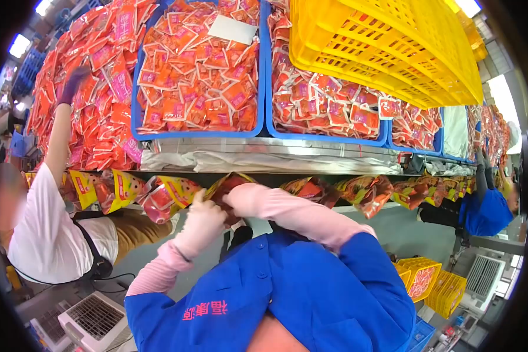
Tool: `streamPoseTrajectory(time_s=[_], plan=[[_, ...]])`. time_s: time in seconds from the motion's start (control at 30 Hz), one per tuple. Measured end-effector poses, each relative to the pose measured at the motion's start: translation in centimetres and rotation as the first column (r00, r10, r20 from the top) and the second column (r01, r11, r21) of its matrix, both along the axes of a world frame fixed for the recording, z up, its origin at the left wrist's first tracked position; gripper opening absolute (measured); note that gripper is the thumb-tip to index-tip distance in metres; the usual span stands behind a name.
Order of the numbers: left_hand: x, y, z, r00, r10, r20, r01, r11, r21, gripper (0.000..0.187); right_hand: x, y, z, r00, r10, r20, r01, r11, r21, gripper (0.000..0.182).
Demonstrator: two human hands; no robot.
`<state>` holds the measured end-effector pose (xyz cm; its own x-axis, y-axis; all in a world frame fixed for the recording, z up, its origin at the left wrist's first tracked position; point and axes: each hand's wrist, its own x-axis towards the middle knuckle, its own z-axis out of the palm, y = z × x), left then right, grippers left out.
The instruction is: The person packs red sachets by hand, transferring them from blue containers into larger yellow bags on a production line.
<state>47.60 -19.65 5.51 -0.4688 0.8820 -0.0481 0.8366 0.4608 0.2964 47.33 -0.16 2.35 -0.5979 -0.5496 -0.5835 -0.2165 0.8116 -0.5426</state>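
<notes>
Two gloved hands meet at one red-and-yellow pouch point(227, 186) on the belt's near edge: the left hand point(202, 222) has its fingers closed on it, thumb raised, while the right hand point(240, 198) presses against it, its finger state hidden. Two blue crates point(263, 70) of sachets sit behind, one yellow crate point(393, 47) to the right, more pouches crowding either side.

the person wears a bright blue work top with short sleeves. pink letters are stitched on the blue cloth. under it are long pale pink sleeves that cover both arms. the left hand point(202, 220) has a pale pink glove on it.
</notes>
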Motion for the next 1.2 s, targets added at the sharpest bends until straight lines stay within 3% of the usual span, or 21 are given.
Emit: streamPoseTrajectory(time_s=[0.03, 0.07, 0.1, 0.17, 0.2, 0.27, 0.33, 0.37, 0.43, 0.57, 0.63, 0.7, 0.77, 0.8, 0.83, 0.9, 0.97, 1.03, 1.07, 1.1, 1.2], plan=[[-1.5, 0.4, 1.4, 0.994, 0.072, 0.087, -0.076, 0.996, 0.042, 0.012, -1.0, 3.5, 7.1, 0.997, -0.074, 0.017, 0.075, 0.990, -0.117, 0.028], [-3.8, 1.5, 3.0, 0.977, 0.145, 0.157, -0.172, 0.969, 0.179, 0.011, -2.3, 6.7, 11.5, 0.980, -0.199, -0.010, 0.199, 0.979, -0.032, 0.027], [-6.4, 3.1, 4.6, 0.970, 0.220, 0.101, -0.237, 0.950, 0.201, 0.010, -3.1, 10.7, 10.0, 0.884, -0.368, -0.288, 0.381, 0.924, -0.012, 0.027], [-12.8, 5.9, 1.7, 0.898, 0.441, 0.004, -0.425, 0.864, 0.269, 0.014, -7.4, 19.6, 4.2, 0.731, -0.545, -0.411, 0.607, 0.795, 0.025, 0.031], [-16.2, 7.7, -0.3, 0.850, 0.525, 0.034, -0.519, 0.825, 0.223, 0.023, -8.7, 21.6, 2.4, 0.778, -0.522, -0.349, 0.592, 0.796, 0.128, 0.034], [-21.9, 11.6, -4.4, 0.713, 0.700, -0.038, -0.695, 0.698, -0.173, 0.045, -12.1, 23.2, -2.9, 0.816, -0.501, -0.288, 0.566, 0.794, 0.223, 0.037], [-23.3, 13.9, -6.5, 0.692, 0.714, -0.110, -0.685, 0.600, -0.413, 0.043, -14.8, 24.1, -9.4, 0.784, -0.614, -0.086, 0.528, 0.589, 0.611, 0.047], [-24.0, 14.2, -7.6, 0.695, 0.712, -0.104, -0.680, 0.604, -0.416, 0.043, -13.7, 24.1, -8.4, 0.783, -0.617, -0.083, 0.526, 0.586, 0.616, 0.047], [-25.0, 13.4, -9.6, 0.767, 0.636, -0.079, -0.590, 0.653, -0.475, 0.033, -10.1, 23.6, -3.9, 0.840, -0.501, -0.206, 0.540, 0.809, 0.234, 0.049], [-20.5, 9.6, -4.7, 0.764, 0.641, 0.081, -0.646, 0.757, 0.097, 0.022, -11.7, 22.8, -5.3, 0.788, -0.548, -0.279, 0.613, 0.663, 0.430, 0.040], [-16.4, 7.1, -0.2, 0.804, 0.414, 0.427, -0.559, 0.771, 0.306, 0.019, -11.7, 22.9, -4.4, 0.779, -0.532, -0.331, 0.627, 0.668, 0.401, 0.038], [-9.6, 6.4, 4.4, 0.582, -0.005, 0.813, -0.570, 0.711, 0.412, 0.018, -11.7, 24.5, -5.3, 0.623, -0.636, -0.456, 0.781, 0.542, 0.311, 0.041], [-3.8, 5.7, 6.1, 0.382, -0.091, 0.920, -0.466, 0.841, 0.277, 0.017, -8.6, 23.9, -0.7, 0.413, -0.765, -0.494, 0.841, 0.528, -0.116, 0.042], [-1.5, 5.7, 3.8, 0.704, -0.133, 0.698, -0.246, 0.876, 0.415, 0.019, -6.9, 21.6, 3.8, 0.326, -0.887, -0.327, 0.852, 0.426, -0.305, 0.039], [0.1, 6.1, 0.7, 0.911, -0.195, 0.363, 0.007, 0.889, 0.458, 0.022, -5.2, 18.7, 8.0, 0.253, -0.958, -0.134, 0.837, 0.286, -0.467, 0.036], [1.5, 6.5, -1.5, 0.994, 0.019, 0.110, -0.035, 0.988, 0.150, 0.032, -1.7, 14.1, 11.2, 0.393, -0.901, 0.181, 0.821, 0.256, -0.510, 0.032], [1.7, 5.0, -2.0, 0.997, 0.079, 0.011, -0.079, 0.981, 0.175, 0.033, 1.9, 9.0, 13.1, 0.766, -0.641, 0.040, 0.576, 0.658, -0.484, 0.031], [1.8, 2.6, -1.0, 0.996, -0.079, 0.029, 0.072, 0.980, 0.187, 0.026, 3.1, 5.6, 9.5, 0.865, -0.453, 0.217, 0.488, 0.860, -0.151, 0.028], [1.5, 1.9, -2.2, 0.988, -0.111, -0.107, 0.130, 0.973, 0.191, 0.014, 3.2, 3.7, 6.1, 0.975, -0.204, 0.089, 0.194, 0.975, 0.108, 0.026], [1.8, 1.7, -2.6, 0.988, -0.106, -0.110, 0.125, 0.974, 0.190, 0.014, 3.3, 1.8, 2.7, 0.991, 0.128, 0.036, -0.133, 0.927, 0.351, 0.023], [0.9, 2.1, -2.3, 0.975, -0.157, -0.155, 0.188, 0.958, 0.214, 0.003, 2.5, -1.2, -8.6, 0.991, 0.032, 0.128, -0.084, 0.898, 0.433, 0.028]])
